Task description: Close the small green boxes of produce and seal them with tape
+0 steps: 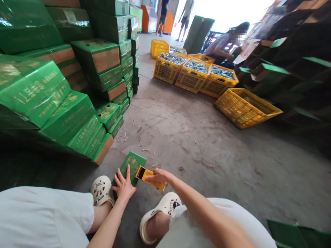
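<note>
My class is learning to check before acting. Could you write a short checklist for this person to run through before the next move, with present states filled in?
1. Left hand on the green box: ok, fingers spread over it.
2. Right hand gripping the yellow tool: ok.
3. Tool's front end at the box's side: ok; contact, cannot tell.
4. Tool loaded: cannot tell.
5. Floor free of scraps: not ok, several lie beyond the box.

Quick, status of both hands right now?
Left hand: open, fingers spread on the green box.
Right hand: closed around the yellow tool, its front end at the box's side.
</note>
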Demonstrator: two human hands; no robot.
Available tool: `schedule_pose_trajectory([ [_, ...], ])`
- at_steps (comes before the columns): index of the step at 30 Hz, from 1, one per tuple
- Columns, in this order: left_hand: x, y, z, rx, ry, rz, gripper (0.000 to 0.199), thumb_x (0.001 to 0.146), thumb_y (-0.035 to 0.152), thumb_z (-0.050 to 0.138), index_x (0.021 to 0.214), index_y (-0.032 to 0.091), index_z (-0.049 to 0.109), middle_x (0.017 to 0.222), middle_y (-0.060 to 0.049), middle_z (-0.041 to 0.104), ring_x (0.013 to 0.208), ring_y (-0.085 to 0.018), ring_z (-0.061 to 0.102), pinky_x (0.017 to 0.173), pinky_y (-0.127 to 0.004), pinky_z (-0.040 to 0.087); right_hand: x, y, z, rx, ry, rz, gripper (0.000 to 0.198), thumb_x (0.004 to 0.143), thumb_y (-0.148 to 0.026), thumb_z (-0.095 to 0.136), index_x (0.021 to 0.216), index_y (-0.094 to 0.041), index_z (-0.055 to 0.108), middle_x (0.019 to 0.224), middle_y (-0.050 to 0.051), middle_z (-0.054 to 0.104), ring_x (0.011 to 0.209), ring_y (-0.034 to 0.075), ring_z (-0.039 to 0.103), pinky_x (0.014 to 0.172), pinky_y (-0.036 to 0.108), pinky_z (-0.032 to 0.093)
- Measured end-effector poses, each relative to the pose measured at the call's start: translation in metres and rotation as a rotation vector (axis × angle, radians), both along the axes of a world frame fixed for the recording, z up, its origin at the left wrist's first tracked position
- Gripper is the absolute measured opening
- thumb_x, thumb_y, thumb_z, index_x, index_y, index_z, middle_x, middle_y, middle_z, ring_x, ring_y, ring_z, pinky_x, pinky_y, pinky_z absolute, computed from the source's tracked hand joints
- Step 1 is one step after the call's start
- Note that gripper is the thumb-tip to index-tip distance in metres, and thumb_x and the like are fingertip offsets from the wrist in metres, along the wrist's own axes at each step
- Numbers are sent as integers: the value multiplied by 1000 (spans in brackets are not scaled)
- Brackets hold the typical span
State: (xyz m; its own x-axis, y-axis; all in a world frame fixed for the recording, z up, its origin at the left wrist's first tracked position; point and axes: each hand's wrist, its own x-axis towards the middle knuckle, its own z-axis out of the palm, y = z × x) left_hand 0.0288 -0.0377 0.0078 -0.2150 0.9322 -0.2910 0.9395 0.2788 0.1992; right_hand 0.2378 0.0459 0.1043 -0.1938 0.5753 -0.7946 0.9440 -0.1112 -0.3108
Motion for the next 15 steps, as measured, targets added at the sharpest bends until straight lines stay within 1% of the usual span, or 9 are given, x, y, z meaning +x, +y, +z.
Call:
schedule_pose_trajectory([
  [2, 1, 4, 5, -6, -28, -5, 118, 73, 34, 77, 167, 37, 7, 169, -25, 12, 152, -52, 19, 99, -74, 41, 3, -1, 7, -12, -6, 5, 57, 85, -74, 64, 79, -18, 72, 73, 2, 64, 68, 15, 59, 56, 22, 40],
  [4, 7, 1, 9, -18, -51, -13, 120, 71, 31, 77, 167, 37, 7, 167, -25, 16, 151, -52, 20, 99, -75, 40, 10, -2, 15, -25, -12, 12, 59, 84, -76, 63, 80, -18, 72, 72, 2, 63, 67, 15, 58, 56, 22, 40],
  [8, 28, -17, 10, -33, -77, 17, 120, 70, 30, 76, 167, 36, 7, 166, -26, 20, 150, -53, 21, 97, -75, 42, 28, -8, 25, -70, -28, 32, 61, 81, -78, 65, 78, -17, 72, 66, 0, 58, 62, 15, 54, 54, 23, 39],
  [10, 35, -26, 8, -20, -83, 27, 118, 71, 29, 75, 167, 36, 7, 166, -25, 19, 150, -52, 22, 97, -74, 42, 32, -13, 28, -76, -40, 36, 61, 81, -77, 66, 77, -17, 72, 65, 0, 56, 61, 15, 53, 54, 24, 38],
  [12, 34, -28, 7, -9, -110, 34, 118, 70, 29, 75, 167, 38, 7, 166, -24, 18, 150, -52, 22, 98, -73, 42, 30, -17, 31, -65, -43, 35, 60, 81, -76, 66, 77, -17, 72, 65, 0, 56, 62, 15, 52, 54, 24, 37],
  [15, 16, -16, 3, -34, -216, 69, 124, 66, 34, 80, 166, 39, 6, 165, -20, 20, 149, -50, 26, 103, -69, 40, 22, -19, 40, -31, 25, 13, 59, 84, -75, 64, 84, -17, 73, 70, 1, 60, 65, 15, 54, 54, 24, 36],
])
